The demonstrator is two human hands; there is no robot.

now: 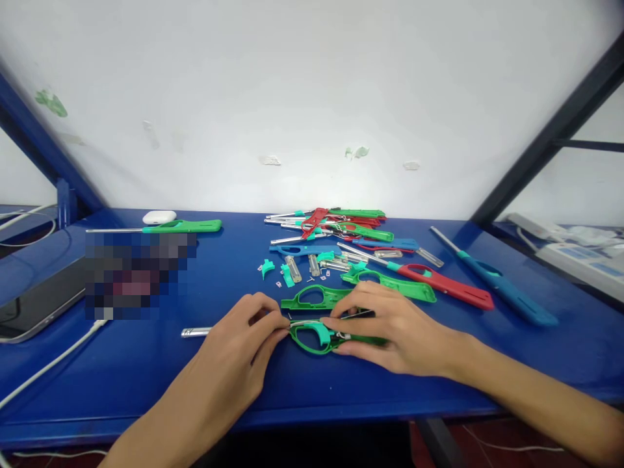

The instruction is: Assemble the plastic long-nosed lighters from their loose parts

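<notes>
An opened green lighter body (316,338) with a teal trigger and a metal tube sticking out to the left lies on the blue table (146,370). My left hand (244,354) pinches it at the front of the handle, fingers closed. Over the rear half of the lighter rests my right hand (390,328), pressing it down with fingers curled on it. A second green half-shell (312,299) lies just behind both hands.
Behind the hands sits a pile of red, green and blue long lighters (351,237) with small loose parts (292,268). A blue lighter (497,286) lies right, a green one (180,227) and a white earbud case (158,217) back left. Phone (39,302) and cable at left.
</notes>
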